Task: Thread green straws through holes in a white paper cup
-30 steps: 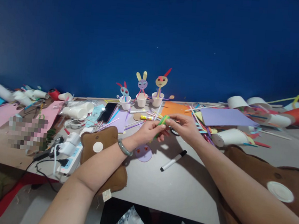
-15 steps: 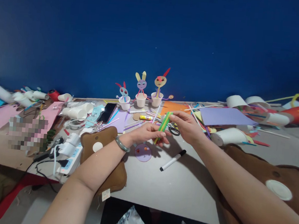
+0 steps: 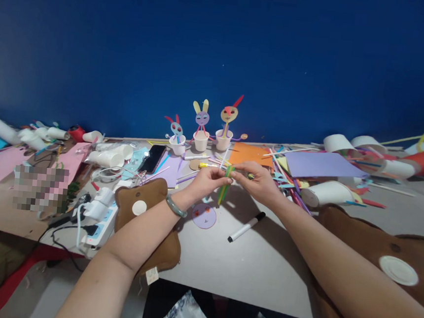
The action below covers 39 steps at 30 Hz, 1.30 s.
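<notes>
Between my two hands is a small bundle of green and yellow strips [image 3: 223, 193], hanging at a slant over the table. My left hand [image 3: 210, 178] pinches it from the left, near its upper part. From the right, the fingertips of my right hand [image 3: 251, 178] close on the same upper part; the hands nearly touch. Whether the strips are paper or thin sticks I cannot tell. Just below my left hand lies a purple paper disc [image 3: 204, 216] with a drawn face. A black-and-white marker [image 3: 246, 227] rests on the table to the right of the disc.
Three paper cups with face figures [image 3: 200, 140] stand by the blue wall. A phone [image 3: 153, 159], a power strip [image 3: 102, 223] and a brown cushion [image 3: 151, 208] lie to the left. Orange paper [image 3: 251, 155], purple paper [image 3: 325, 165] and another brown cushion [image 3: 360, 241] are on the right.
My right hand has come down and left, and my left hand has risen slightly, so they meet at the strips' upper part. The strips now hang more steeply below the fingers.
</notes>
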Tool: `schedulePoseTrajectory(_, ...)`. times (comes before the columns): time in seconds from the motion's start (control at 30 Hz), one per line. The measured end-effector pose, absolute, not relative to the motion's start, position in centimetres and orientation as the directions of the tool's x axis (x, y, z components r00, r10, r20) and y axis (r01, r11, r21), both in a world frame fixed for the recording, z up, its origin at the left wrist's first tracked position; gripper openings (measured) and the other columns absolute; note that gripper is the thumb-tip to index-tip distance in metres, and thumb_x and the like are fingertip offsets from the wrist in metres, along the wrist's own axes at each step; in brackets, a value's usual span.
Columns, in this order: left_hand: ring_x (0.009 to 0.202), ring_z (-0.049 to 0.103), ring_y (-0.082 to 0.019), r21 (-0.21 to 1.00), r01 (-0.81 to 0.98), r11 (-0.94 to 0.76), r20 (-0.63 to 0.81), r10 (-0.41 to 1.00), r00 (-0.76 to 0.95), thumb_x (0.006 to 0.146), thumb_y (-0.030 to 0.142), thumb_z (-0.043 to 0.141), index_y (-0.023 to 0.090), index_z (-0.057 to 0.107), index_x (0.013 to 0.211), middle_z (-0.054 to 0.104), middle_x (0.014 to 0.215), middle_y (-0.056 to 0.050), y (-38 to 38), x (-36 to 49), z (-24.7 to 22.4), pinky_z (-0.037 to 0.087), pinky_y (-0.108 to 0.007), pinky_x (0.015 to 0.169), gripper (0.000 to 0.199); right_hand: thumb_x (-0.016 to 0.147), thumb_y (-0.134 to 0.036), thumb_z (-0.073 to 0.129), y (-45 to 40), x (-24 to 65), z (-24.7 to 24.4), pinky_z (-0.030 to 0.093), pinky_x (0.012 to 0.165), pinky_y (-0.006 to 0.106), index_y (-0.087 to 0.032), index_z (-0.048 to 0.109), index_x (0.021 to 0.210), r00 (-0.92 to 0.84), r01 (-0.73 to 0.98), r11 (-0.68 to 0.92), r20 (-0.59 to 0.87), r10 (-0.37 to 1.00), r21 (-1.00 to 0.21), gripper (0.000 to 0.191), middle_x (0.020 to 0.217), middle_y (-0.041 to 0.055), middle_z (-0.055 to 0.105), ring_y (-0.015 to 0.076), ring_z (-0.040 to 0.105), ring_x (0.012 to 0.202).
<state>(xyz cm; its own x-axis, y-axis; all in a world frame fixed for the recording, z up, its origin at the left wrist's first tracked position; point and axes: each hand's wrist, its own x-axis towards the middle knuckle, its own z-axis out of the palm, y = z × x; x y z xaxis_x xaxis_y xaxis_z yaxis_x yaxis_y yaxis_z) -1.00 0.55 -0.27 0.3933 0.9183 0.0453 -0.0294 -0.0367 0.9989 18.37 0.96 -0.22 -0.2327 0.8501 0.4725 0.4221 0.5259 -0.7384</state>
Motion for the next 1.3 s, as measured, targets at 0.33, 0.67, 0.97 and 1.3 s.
schedulePoseTrajectory(0.33, 0.065, 0.06, -0.009, 0.992, -0.126, -0.005, 0.042, 0.954, 0.297, 0.058, 0.037, 0.093, 0.018, 0.052, 0.092, 0.061, 0.07, 0.006, 0.8, -0.5, -1.2, 0.044, -0.023, 0.066, 0.057, 0.082, -0.032, 0.063, 1.0, 18.2, -0.5, 0.044, 0.083, 0.044, -0.025, 0.076, 0.096, -0.352, 0.543, 0.639, 0.543, 0.762, -0.545, 0.021, 0.081, 0.0068, 0.073, 0.0262, 0.063, 0.08)
schedulePoseTrajectory(0.67, 0.062, 0.059, -0.009, 0.991, -0.123, -0.055, 0.086, 0.96, 0.266, 0.067, 0.045, 0.087, 0.014, 0.061, 0.092, 0.064, 0.067, 0.003, 0.6, -0.6, -0.7, 0.043, -0.023, 0.061, 0.048, 0.086, -0.033, 0.063, 0.8, 17.8, -0.5, 0.045, 0.081, 0.043, -0.025, 0.075, 0.095, -0.358, 0.561, 0.646, 0.552, 0.753, -0.518, 0.017, 0.083, 0.0069, 0.073, 0.0267, 0.065, 0.082)
schedulePoseTrajectory(0.97, 0.053, 0.05, -0.006, 0.978, -0.208, 0.009, 0.06, 0.945, 0.323, 0.063, 0.046, 0.089, 0.014, 0.065, 0.097, 0.062, 0.063, 0.004, 0.4, -1.0, 0.8, 0.036, -0.022, 0.053, 0.053, 0.086, -0.046, 0.07, 0.2, 18.0, -0.1, 0.052, 0.082, 0.042, -0.022, 0.063, 0.125, -0.222, 0.447, 0.533, 0.488, 0.844, -0.719, 0.046, 0.096, 0.008, 0.07, 0.0277, 0.068, 0.09)
schedulePoseTrajectory(1.3, 0.043, 0.035, -0.001, 0.96, -0.271, 0.071, 0.007, 0.961, 0.278, 0.059, 0.041, 0.091, 0.014, 0.07, 0.092, 0.058, 0.059, 0.006, 0.7, -1.2, 0.6, 0.018, -0.021, 0.042, 0.048, 0.084, -0.053, 0.073, 0.6, 18.1, -0.2, 0.052, 0.093, 0.049, -0.023, 0.062, 0.118, -0.208, 0.421, 0.535, 0.496, 0.843, -0.732, 0.047, 0.102, 0.0105, 0.07, 0.0302, 0.068, 0.099)
